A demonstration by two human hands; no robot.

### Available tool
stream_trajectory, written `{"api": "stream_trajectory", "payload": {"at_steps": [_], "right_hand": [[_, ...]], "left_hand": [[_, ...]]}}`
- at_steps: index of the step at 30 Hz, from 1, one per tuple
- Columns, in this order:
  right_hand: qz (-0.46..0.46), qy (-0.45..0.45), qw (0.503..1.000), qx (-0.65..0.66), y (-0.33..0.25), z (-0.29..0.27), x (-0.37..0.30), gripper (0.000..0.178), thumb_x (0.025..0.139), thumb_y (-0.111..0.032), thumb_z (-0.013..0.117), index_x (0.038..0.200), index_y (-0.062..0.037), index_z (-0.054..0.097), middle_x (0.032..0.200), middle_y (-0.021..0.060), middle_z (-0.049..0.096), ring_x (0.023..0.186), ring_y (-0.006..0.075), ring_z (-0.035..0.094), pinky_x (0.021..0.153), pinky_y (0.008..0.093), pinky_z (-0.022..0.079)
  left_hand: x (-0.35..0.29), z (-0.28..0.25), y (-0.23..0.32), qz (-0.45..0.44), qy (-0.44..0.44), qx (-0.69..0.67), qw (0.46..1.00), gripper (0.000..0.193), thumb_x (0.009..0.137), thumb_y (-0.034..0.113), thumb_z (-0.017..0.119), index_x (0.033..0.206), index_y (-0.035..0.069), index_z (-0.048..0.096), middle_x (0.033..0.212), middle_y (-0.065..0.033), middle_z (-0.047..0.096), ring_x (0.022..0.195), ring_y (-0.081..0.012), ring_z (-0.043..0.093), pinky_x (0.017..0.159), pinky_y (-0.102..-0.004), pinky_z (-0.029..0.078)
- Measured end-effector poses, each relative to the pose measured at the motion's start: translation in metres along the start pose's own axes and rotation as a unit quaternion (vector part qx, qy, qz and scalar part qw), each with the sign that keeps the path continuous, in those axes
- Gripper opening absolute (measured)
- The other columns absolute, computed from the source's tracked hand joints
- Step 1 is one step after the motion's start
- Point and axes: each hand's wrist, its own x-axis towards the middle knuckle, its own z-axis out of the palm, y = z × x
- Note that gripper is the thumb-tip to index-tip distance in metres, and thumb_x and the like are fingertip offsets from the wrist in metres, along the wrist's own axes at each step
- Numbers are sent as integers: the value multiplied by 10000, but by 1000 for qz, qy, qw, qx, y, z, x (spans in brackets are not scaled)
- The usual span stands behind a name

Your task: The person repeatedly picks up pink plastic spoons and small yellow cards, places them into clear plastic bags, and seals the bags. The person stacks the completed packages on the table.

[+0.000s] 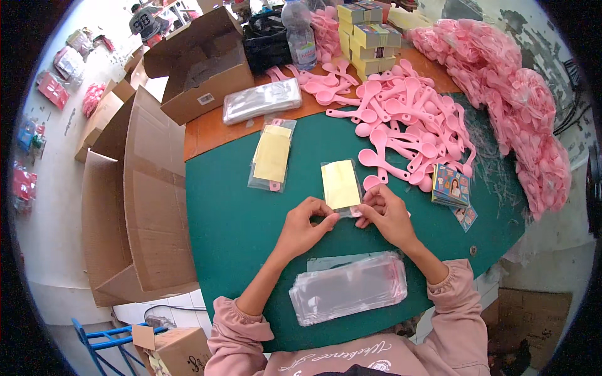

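Observation:
A small clear bag (342, 187) with a yellow card inside lies on the green mat (238, 207). My left hand (304, 222) pinches its near left corner. My right hand (385, 210) pinches its near right edge, where a pink handle tip shows. A finished clear packet with a yellow card and a pink spoon (271, 156) lies to the left. A stack of empty clear bags (348, 288) rests just in front of my arms.
A heap of loose pink plastic spoons (407, 119) covers the mat's far right, with bagged pink spoons (508, 94) behind. Small picture cards (451, 186) lie right of my hand. Yellow boxes (369, 37), a water bottle (300, 34) and open cardboard boxes (200, 62) stand at the back and left.

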Motion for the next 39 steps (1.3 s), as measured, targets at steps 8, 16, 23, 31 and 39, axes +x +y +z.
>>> {"api": "stream_trajectory", "payload": {"at_steps": [8, 16, 23, 31, 39], "right_hand": [[-8, 12, 1000, -11, 2, 2, 2, 133, 825, -22, 558, 889, 7, 446, 715, 111, 600, 584, 148, 626, 489, 230, 501], [-2, 0, 991, -131, -20, -2, -5, 255, 794, -66, 597, 1025, -8, 509, 716, 85, 590, 575, 140, 596, 516, 260, 490], [-148, 34, 828, -539, -22, -50, -17, 402, 677, -85, 677, 1042, -63, 510, 844, 109, 513, 787, 278, 530, 702, 357, 428], [-80, -13, 895, -439, -26, -58, -14, 175, 750, -67, 598, 916, -25, 564, 894, 135, 520, 797, 303, 530, 717, 387, 437], [-86, 17, 991, -104, -54, -59, -18, 190, 832, -8, 502, 1018, -16, 533, 847, 42, 524, 712, 105, 524, 585, 207, 439]], "left_hand": [[0, 7, -5, -28, 83, -112, 990, 174, 822, 55, 578, 962, 4, 489, 849, -58, 535, 741, -88, 564, 559, -226, 512], [-2, -12, 0, -14, 61, -19, 998, 333, 808, 15, 567, 1131, 48, 493, 1040, -79, 554, 790, -86, 549, 541, -206, 492], [-11, -31, 36, 130, 235, 488, 830, 341, 754, 163, 651, 1068, 82, 546, 1077, -148, 534, 926, -287, 548, 769, -380, 465], [-34, 47, 33, 145, -127, 190, 963, 223, 760, 199, 643, 916, 57, 570, 821, -109, 561, 691, -238, 599, 619, -328, 485], [-31, 38, 33, 158, -132, 130, 970, 163, 754, 135, 644, 866, 31, 586, 768, -91, 573, 692, -219, 603, 624, -330, 482]]}}
